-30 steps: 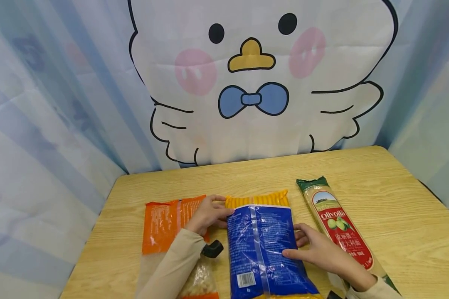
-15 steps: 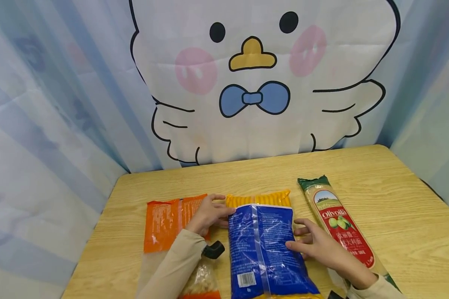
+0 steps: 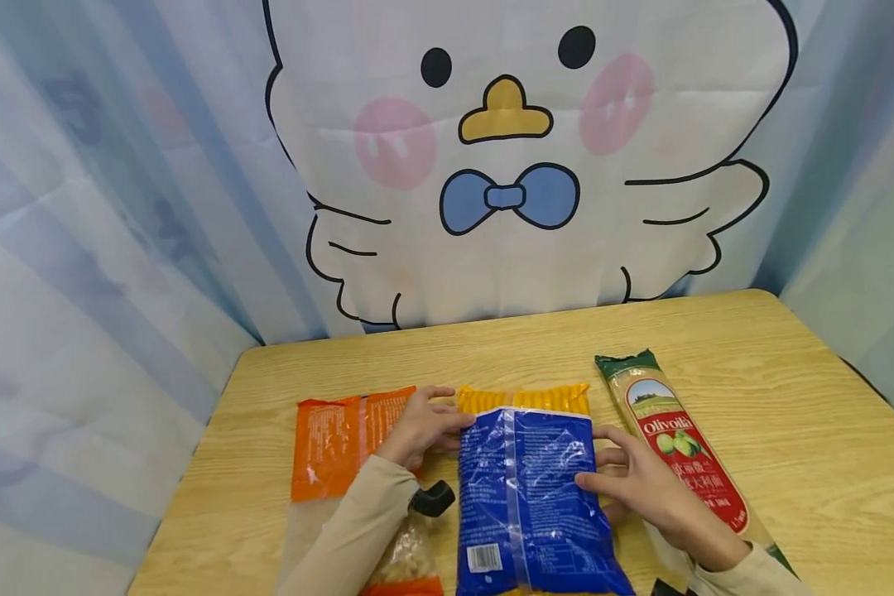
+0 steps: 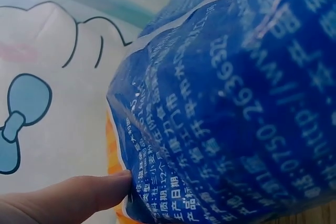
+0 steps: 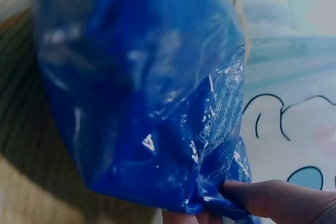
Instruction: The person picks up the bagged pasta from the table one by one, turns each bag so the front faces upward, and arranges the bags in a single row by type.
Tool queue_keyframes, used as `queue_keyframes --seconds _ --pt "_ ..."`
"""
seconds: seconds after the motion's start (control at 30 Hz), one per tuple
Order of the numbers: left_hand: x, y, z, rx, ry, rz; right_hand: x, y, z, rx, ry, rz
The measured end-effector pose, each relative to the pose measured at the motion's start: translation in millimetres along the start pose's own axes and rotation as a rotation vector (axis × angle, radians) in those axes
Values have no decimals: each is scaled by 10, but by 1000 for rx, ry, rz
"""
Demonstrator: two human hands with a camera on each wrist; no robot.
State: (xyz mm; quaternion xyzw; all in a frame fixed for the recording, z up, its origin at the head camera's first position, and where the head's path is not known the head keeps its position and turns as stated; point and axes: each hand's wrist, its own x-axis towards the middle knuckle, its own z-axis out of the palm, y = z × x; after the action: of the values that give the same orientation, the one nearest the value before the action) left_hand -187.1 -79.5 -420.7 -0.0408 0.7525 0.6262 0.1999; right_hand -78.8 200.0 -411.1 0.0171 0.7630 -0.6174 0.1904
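A blue pasta bag (image 3: 525, 497) with yellow ends lies back side up in the middle of the table, a clear seam strip running down it. My left hand (image 3: 426, 426) holds its upper left edge, thumb on top; the left wrist view shows that thumb (image 4: 84, 198) against the printed film. On the opposite edge, my right hand (image 3: 636, 480) pinches the side of the bag. In the right wrist view, the thumb (image 5: 278, 198) lies over a crumpled fold of blue film, with fingertips showing underneath.
Left of the blue bag lies an orange and clear food bag (image 3: 328, 455), partly under my left forearm. A long Olivoilà spaghetti packet (image 3: 678, 439) slants at the right, its lower part behind my right wrist. A cartoon curtain (image 3: 507, 273) hangs behind the wooden table (image 3: 812, 414).
The blue bag's top has shifted slightly right and the bag lies straighter. My right hand has loosened from its edge, then closed on it again; the left hand has stayed at the upper left edge.
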Motion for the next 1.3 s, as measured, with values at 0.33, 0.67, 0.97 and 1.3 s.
queue_keyframes --seconds 0.33,0.67,0.97,1.3 --pt "17 104 -27 -21 -12 5 -104 -247 -32 -36 53 -62" --pt "-36 273 29 -87 -38 99 -196 -552 -107 -69 64 -151" --pt "-117 341 95 -118 -28 170 -206 -835 -105 -227 75 -255" --pt "-179 444 119 -85 -87 162 -224 -1050 -12 -354 50 -309"
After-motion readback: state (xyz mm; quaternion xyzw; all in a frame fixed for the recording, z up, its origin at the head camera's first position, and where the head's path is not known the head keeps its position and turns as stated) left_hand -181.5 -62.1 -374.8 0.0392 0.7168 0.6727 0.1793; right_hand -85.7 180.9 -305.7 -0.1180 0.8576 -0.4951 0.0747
